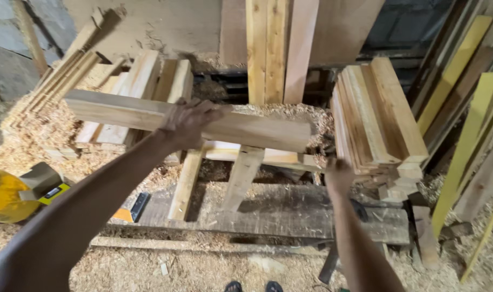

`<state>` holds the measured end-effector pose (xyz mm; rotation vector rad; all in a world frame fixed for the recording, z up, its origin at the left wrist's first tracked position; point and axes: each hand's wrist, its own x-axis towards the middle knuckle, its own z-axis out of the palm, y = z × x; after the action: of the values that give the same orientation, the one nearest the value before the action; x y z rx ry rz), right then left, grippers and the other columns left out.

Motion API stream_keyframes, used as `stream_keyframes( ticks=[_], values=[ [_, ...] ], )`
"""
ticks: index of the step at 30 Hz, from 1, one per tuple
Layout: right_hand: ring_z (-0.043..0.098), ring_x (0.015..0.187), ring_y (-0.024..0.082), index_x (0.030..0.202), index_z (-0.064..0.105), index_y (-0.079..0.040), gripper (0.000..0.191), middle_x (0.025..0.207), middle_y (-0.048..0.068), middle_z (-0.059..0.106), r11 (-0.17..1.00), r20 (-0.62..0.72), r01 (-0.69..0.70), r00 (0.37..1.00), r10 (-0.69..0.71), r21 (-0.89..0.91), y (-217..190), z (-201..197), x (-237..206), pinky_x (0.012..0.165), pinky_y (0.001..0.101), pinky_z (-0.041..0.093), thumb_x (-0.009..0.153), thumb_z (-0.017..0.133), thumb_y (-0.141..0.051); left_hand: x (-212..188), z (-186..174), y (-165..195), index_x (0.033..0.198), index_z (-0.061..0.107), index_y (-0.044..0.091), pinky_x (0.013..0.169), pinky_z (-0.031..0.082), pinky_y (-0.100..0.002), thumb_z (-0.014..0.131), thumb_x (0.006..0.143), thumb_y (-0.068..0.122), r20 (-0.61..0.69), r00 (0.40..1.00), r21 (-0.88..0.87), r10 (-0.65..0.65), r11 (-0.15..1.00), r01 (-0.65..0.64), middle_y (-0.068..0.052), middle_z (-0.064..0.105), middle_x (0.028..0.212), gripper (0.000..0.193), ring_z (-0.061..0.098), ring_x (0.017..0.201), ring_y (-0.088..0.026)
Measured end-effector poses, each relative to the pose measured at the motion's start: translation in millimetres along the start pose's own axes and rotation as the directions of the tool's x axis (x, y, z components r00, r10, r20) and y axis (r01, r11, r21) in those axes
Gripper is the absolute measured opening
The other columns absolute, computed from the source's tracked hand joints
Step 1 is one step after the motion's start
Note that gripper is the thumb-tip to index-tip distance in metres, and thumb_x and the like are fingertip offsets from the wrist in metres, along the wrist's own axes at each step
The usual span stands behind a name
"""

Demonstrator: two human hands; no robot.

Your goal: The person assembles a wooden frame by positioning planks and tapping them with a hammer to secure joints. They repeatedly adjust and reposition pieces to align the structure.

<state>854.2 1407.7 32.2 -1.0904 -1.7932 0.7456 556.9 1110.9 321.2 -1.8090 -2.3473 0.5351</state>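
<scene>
My left hand grips a long pale wooden plank near its middle and holds it level above the bench. My right hand reaches out lower down, by the near end of a stack of cut boards on the right; its fingers are curled and I cannot make out whether they touch the stack. Under the held plank, two boards lean from a crosspiece down to a dark weathered workbench top.
Wood shavings heap at the left around more stacked boards. Upright planks lean on the back wall, yellow-painted strips at the right. A yellow object and a small box sit lower left. My shoe tips show below.
</scene>
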Motion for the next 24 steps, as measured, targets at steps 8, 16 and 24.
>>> stream_keyframes(
  ticks=[8,16,24],
  values=[
    [0.038,0.141,0.043,0.154,0.031,-0.005,0.081,0.155,0.026,0.035,0.563,0.203,-0.434,0.637,0.744,-0.703,51,-32,-106,0.116,0.054,0.035,0.095,0.066,-0.05,10,0,11,0.162,0.018,0.041,0.086,0.055,-0.054,0.074,0.071,0.077,-0.102,0.995,0.031,0.012,0.999,-0.009,-0.01,0.049,0.139,0.113,0.054,0.119,-0.034],
    [0.054,0.105,0.039,0.15,0.03,0.002,0.077,0.127,0.027,0.048,0.46,0.147,-0.588,0.5,0.853,-0.666,105,-50,-148,0.088,0.05,0.049,0.087,0.068,-0.019,5,-7,15,0.163,0.011,0.044,0.092,0.057,-0.046,0.069,0.077,0.075,0.091,0.993,-0.005,-0.075,0.997,0.076,-0.006,0.053,0.137,0.108,0.058,0.119,-0.026],
    [0.061,0.057,0.026,0.122,0.045,-0.002,0.048,0.08,0.017,0.061,0.553,0.239,-0.789,0.61,0.756,0.267,62,-48,-133,0.048,0.0399,0.05,0.081,0.068,0.006,-1,22,-10,0.161,0.009,0.04,0.095,0.052,-0.052,0.078,0.076,0.069,-0.022,1.0,-0.054,-0.007,0.999,0.006,-0.012,0.044,0.144,0.113,0.054,0.121,-0.032]
  ],
)
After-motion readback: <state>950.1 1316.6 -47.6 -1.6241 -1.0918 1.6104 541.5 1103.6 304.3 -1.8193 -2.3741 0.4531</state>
